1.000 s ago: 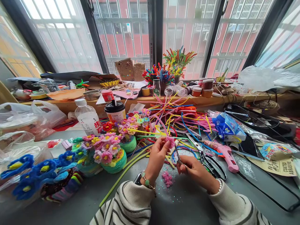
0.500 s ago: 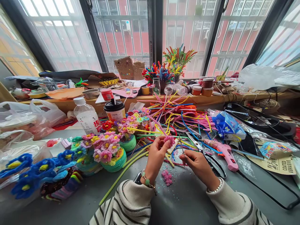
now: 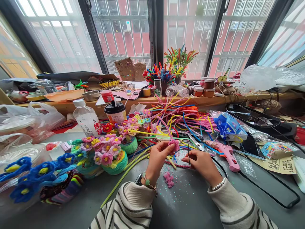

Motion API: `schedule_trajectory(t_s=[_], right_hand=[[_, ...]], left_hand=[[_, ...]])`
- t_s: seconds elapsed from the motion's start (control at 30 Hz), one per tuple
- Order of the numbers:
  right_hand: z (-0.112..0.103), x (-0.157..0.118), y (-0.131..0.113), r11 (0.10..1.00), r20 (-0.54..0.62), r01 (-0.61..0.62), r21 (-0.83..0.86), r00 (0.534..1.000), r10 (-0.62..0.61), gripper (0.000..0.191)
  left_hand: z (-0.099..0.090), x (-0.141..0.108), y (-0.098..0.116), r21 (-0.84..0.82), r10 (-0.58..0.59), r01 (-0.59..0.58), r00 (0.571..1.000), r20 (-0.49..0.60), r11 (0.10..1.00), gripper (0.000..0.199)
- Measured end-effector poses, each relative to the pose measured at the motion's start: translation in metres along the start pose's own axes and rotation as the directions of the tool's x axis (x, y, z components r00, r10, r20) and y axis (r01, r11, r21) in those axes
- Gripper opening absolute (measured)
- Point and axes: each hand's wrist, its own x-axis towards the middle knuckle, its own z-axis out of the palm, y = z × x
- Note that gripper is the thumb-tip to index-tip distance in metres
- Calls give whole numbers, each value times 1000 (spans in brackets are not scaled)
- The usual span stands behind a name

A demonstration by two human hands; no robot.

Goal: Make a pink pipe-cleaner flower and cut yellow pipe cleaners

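My left hand (image 3: 158, 159) is closed, thumb and fingers pinching a small fuzzy pink pipe-cleaner flower (image 3: 175, 143). Just to the right, my right hand (image 3: 200, 163) grips a thin dark stick-like tool (image 3: 189, 147) that points upward. Its exact kind is too small to make out, and its tip stands apart from the flower. Below and between the hands, another pink fuzzy piece (image 3: 169, 179) lies on the grey table (image 3: 183, 213) among scattered glitter. Behind my right hand lie silver-bladed scissors (image 3: 195, 143), their black handles partly covered by the hand.
A pink glue gun (image 3: 227, 156) with a black cable lies at the right. Loose pipe cleaners (image 3: 176, 117) pile up behind the hands. Pipe-cleaner flower pots (image 3: 115, 163), a water bottle (image 3: 86, 119) and a lidded cup (image 3: 115, 113) stand left. A cluttered sill (image 3: 133, 102) runs along the window.
My right hand has turned slightly, and the thin tool now stands more upright and a little farther right. The pink flower stays in my left hand, slightly turned.
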Motion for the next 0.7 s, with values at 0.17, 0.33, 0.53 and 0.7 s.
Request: schedule_trajectory(t_s=[0.17,0.33,0.53,0.7], right_hand=[[-1,0,2,997,-21,1,-75,1000,-2,21],[1,2,5,1000,20,22,7,1000,-23,16],[-6,-4,-5,960,-125,151,238,984,-124,24],[-9,-10,-16,887,-135,312,342,950,-282,23]], left_hand=[[-1,1,-2,29,57,-56,997,-52,998,22],[-2,3,-5,21,86,-84,990,-108,996,23],[1,0,-3,144,64,-69,997,36,987,25],[2,-1,-8,319,140,-175,982,128,931,23]])
